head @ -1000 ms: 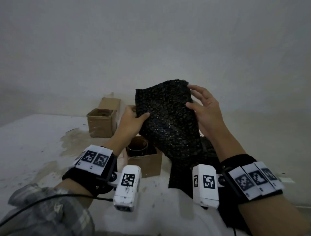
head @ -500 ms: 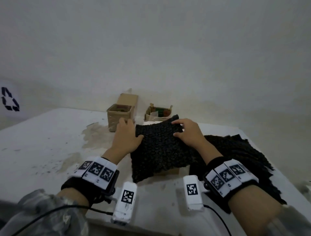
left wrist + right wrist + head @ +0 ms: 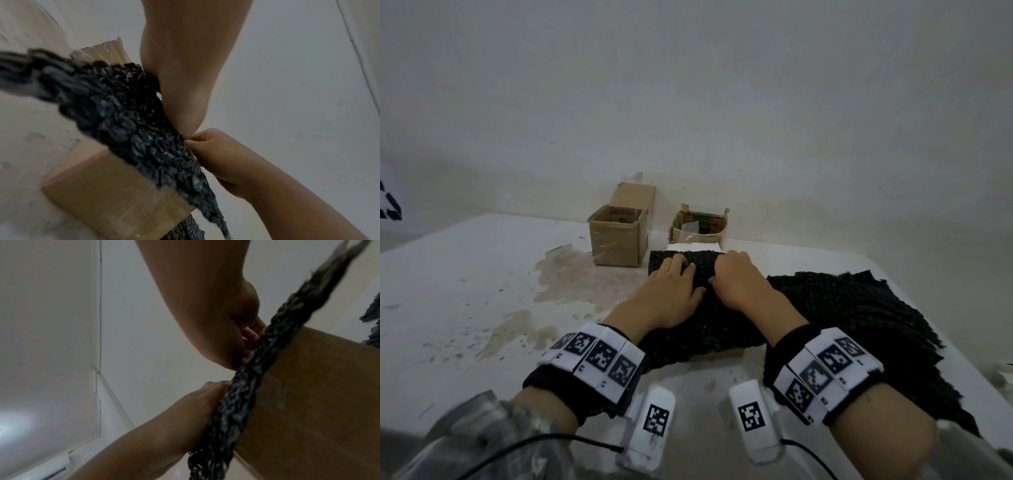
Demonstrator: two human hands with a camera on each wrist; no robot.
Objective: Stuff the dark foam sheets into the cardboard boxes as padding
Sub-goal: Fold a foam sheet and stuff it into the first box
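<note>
a dark, knobbly foam sheet (image 3: pixel 695 322) lies draped flat over the open top of a cardboard box (image 3: pixel 115 191), hiding its opening and overhanging its near side. to the right of that box, more dark foam sheets (image 3: pixel 859 329) lie spread in a ragged pile. behind it stand two more open cardboard boxes: a taller one (image 3: pixel 618 240) at left, a lower one (image 3: pixel 698 228) at right.
</note>
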